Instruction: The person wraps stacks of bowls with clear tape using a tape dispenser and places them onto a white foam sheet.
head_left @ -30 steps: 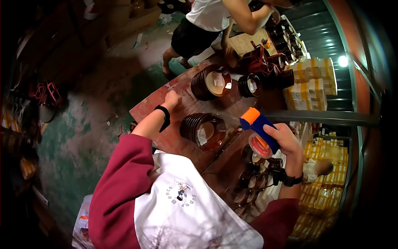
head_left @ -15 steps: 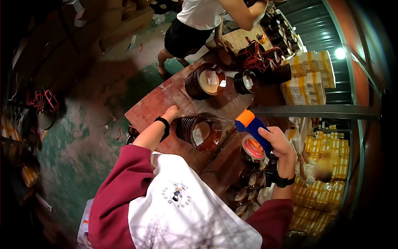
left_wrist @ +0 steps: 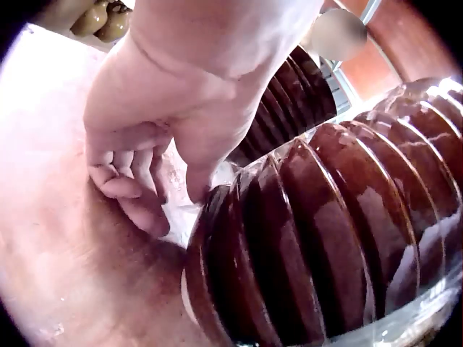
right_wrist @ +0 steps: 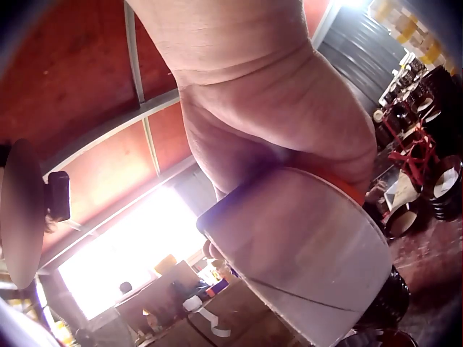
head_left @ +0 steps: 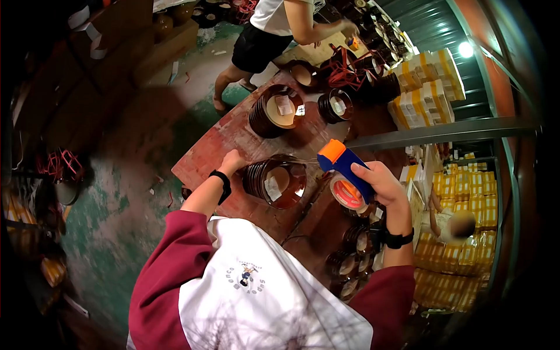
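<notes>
A stack of glossy dark brown bowls (head_left: 274, 182) lies on its side on the red table (head_left: 201, 153). At the stack's left end is my left hand (head_left: 233, 161), its curled fingers and thumb around clear tape (left_wrist: 177, 220) beside the end bowl (left_wrist: 210, 267). My right hand (head_left: 380, 184) grips a blue and orange tape dispenser (head_left: 349, 168), raised right of the stack. A clear strand stretches from it across the stack's top towards my left hand. In the right wrist view my right hand (right_wrist: 278, 119) is above the dispenser's pale tape roll (right_wrist: 304, 253), fingers mostly hidden.
Farther back on the table are a larger bowl stack (head_left: 280, 111) and a smaller one (head_left: 335, 105). A person in black shorts (head_left: 259, 52) stands beyond them. A metal beam (head_left: 431, 133) runs at right, near yellow-taped white boxes (head_left: 423, 105). More bowls (head_left: 350, 262) stand lower right.
My right hand has brought the dispenser slightly closer to the stack and higher. My left hand stays at the stack's end. The other person has shifted, and the head view has moved.
</notes>
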